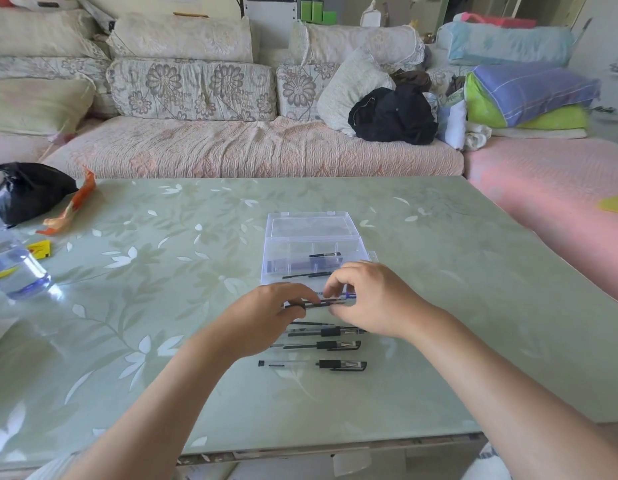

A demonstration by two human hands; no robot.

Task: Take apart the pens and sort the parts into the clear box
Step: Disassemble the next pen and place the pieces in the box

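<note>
Just in front of the clear box (pixel 311 244), my left hand (pixel 269 317) and my right hand (pixel 366 299) together hold one pen (pixel 321 304) level above the table. Each hand pinches one end of it. The box stands open, its lid tipped back, and several black pen parts (pixel 324 254) lie in its compartments. Between my forearms several whole pens lie in a row on the table, the nearest pen (pixel 312 364) fully in view. The farthest ones are partly hidden by my hands.
The green glass table (pixel 162 271) carries a water bottle (pixel 13 268), a black bag (pixel 26 192), an orange wrapper (pixel 70 209) and a small yellow item (pixel 39 249) at the left. A sofa with cushions and bedding runs along the far side.
</note>
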